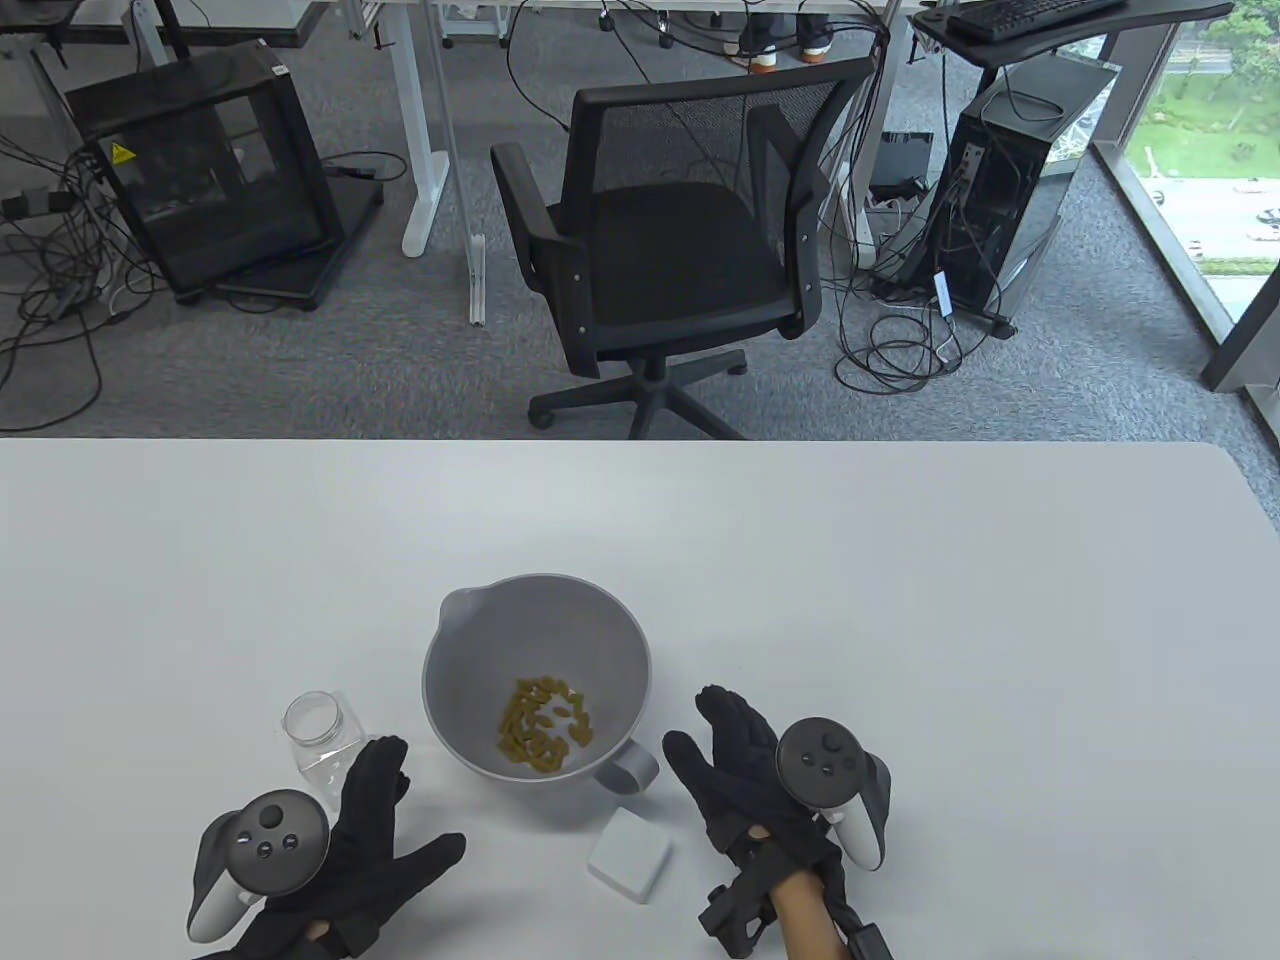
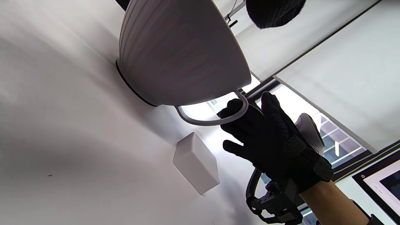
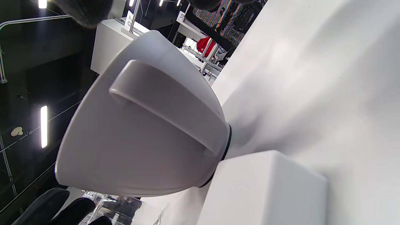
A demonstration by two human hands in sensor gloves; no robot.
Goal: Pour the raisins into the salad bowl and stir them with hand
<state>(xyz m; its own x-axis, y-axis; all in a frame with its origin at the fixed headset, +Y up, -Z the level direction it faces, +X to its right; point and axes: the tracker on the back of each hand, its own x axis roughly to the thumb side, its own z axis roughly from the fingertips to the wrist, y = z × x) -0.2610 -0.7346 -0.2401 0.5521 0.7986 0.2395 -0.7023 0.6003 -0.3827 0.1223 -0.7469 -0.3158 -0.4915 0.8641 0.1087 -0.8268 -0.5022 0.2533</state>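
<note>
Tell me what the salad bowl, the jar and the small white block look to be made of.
Salad bowl: probably matte grey plastic, judging by its moulded handle, spout and dull sheen.
Jar: clear glass or clear plastic; it is see-through with bright glints, and I cannot tell which.
White block: smooth, opaque, rounded edges, likely plastic; uncertain.

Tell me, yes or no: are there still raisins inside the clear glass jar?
No: in the table view the clear glass jar stands upright and looks empty, while the yellowish raisins lie in the grey salad bowl.
</note>
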